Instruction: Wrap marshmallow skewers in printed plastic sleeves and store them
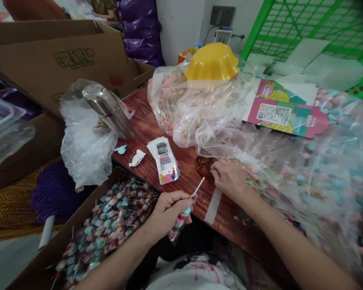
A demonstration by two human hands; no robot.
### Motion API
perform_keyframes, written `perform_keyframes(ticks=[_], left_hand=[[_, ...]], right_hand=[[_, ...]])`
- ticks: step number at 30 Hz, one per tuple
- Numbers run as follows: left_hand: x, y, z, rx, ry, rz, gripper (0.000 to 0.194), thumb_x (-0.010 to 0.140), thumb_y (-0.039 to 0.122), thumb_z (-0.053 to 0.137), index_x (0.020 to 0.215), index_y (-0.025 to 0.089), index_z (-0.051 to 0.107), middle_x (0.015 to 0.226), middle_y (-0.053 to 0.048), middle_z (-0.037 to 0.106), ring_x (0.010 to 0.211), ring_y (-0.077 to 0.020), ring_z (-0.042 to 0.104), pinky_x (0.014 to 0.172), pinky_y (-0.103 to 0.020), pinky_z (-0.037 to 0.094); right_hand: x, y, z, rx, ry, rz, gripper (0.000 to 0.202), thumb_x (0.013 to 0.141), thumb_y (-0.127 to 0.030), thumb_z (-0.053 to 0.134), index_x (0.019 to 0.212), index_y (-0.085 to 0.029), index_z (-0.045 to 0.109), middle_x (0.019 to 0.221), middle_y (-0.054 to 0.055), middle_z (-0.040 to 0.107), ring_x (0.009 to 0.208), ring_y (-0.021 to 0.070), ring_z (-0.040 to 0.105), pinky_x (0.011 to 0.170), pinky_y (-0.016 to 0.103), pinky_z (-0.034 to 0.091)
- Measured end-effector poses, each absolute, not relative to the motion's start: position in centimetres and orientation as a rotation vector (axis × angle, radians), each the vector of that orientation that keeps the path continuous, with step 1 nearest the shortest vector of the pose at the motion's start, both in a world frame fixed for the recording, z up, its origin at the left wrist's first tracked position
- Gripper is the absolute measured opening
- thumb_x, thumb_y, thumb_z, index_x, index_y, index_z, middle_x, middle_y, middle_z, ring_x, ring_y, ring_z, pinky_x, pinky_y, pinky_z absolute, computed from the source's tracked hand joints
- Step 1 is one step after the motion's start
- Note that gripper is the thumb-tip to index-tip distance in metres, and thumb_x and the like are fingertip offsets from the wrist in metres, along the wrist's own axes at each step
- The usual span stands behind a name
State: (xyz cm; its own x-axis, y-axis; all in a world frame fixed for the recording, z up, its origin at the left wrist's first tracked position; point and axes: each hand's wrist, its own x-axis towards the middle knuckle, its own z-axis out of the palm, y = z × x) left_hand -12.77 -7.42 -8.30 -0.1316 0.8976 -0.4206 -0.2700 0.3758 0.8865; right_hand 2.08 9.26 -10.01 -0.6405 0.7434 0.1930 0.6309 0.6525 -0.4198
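Observation:
Pinched in my left hand [172,209] is a wrapped candy stick [185,212] with pink and pale-blue pieces; its white stick points up and right. Near the table's middle, my right hand [228,177] has its fingers bent down over some thin brown ties [204,164]; whether it grips any is not visible. A strip of clear tape [213,206] lies on the table between the hands. Beyond my left hand sits a stack of printed cards [164,160]. An open box of similar wrapped candy sticks [109,225] stands below and left of the table edge.
Clear bags of colourful candy [181,104] cover the table's back and right, with a yellow bowl [211,62] and printed packaging [284,114] on them. A steel flask [109,110] stands at the left beside a plastic bag [84,145]. A green crate [311,32] rises behind.

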Motion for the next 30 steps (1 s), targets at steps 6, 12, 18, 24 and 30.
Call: perform_keyframes(ticks=[6,12,18,24,30], left_hand=[[-12.0,-6.4,-8.2,0.393,1.155,1.247,0.023,0.073,0.034,0.069,0.071,0.011,0.067,0.059,-0.004,0.064,0.045,-0.0094,0.056,0.045,-0.019,0.042],[-11.2,-5.6,-7.4,0.367,1.152,1.245,0.024,0.068,0.034,0.073,0.072,0.011,0.067,0.059,-0.002,0.061,0.041,-0.0092,0.053,0.04,-0.021,0.043],[-10.0,-4.9,-7.4,0.472,1.283,1.212,0.024,0.072,0.036,0.068,0.072,0.012,0.067,0.051,0.002,0.054,0.039,-0.0072,0.047,0.038,-0.018,0.036],[-7.7,-3.8,-6.7,0.963,1.29,1.277,0.019,0.081,0.026,0.057,0.075,0.013,0.069,0.07,0.0,0.058,0.064,-0.0091,0.051,0.061,-0.02,0.042],[-6.2,-4.0,-6.5,1.247,1.24,1.214,0.017,0.084,0.023,0.055,0.081,0.014,0.069,0.079,-0.002,0.06,0.075,-0.0126,0.054,0.073,-0.022,0.043]], right_hand=[[4.3,9.6,-9.7,-0.984,-2.318,0.627,0.014,0.082,-0.018,0.048,0.074,-0.02,0.059,0.075,0.003,0.062,0.073,0.0158,0.055,0.072,0.029,0.041],[5.4,8.9,-9.3,-0.943,-2.126,0.789,0.014,0.084,-0.018,0.05,0.072,-0.02,0.057,0.066,-0.002,0.057,0.065,0.0125,0.054,0.065,0.025,0.042],[6.0,3.8,-6.1,-0.846,-2.007,0.87,0.011,0.085,-0.017,0.054,0.089,-0.02,0.064,0.077,0.001,0.065,0.069,0.0124,0.059,0.065,0.024,0.047],[6.5,-0.1,-5.3,-0.721,-2.107,0.632,0.029,0.087,-0.009,0.047,0.106,-0.02,0.066,0.069,0.003,0.061,0.06,0.0117,0.053,0.055,0.024,0.044],[8.9,0.0,-6.0,-0.831,-2.079,0.646,0.028,0.085,-0.007,0.049,0.1,-0.021,0.067,0.075,0.003,0.066,0.064,0.0119,0.059,0.06,0.025,0.048]])
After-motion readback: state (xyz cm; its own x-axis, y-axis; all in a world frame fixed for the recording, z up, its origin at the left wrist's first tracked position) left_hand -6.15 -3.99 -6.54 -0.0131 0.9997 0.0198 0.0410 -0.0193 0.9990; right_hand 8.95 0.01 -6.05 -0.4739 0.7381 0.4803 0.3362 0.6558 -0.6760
